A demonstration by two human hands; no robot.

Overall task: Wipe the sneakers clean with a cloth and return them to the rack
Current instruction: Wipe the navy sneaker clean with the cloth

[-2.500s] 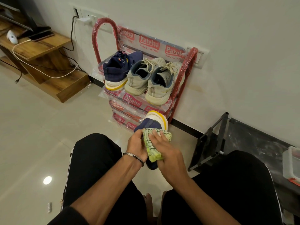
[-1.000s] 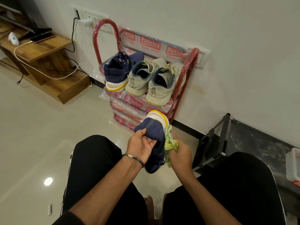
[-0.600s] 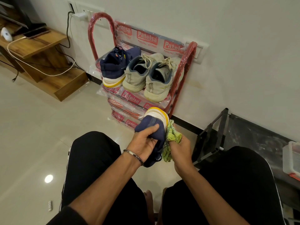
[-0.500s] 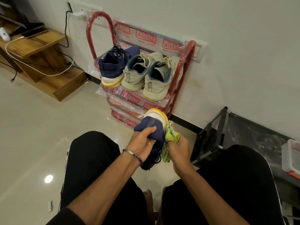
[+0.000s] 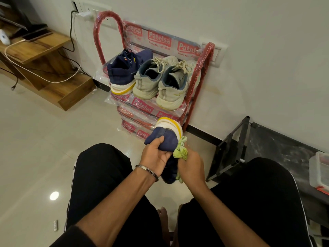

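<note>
A navy sneaker (image 5: pixel 166 138) with a white and yellow sole is held above the floor between my knees, sole end pointing toward the rack. My left hand (image 5: pixel 155 155) grips its upper from the left. My right hand (image 5: pixel 191 166) presses a bunched green cloth (image 5: pixel 181 151) against its right side. On the top shelf of the red rack (image 5: pixel 193 86) stand the matching navy sneaker (image 5: pixel 122 73) at the left and two pale grey sneakers (image 5: pixel 160 79) beside it.
The rack is still wrapped in printed plastic and stands against the white wall. A wooden stepped shelf (image 5: pixel 44 68) with cables and a phone is at the left. A black frame (image 5: pixel 229 150) and a plastic box (image 5: pixel 319 171) are at the right.
The cloth moved from the top of the sneaker to its right side. My left hand shifted its grip onto the upper. The view drifted a little.
</note>
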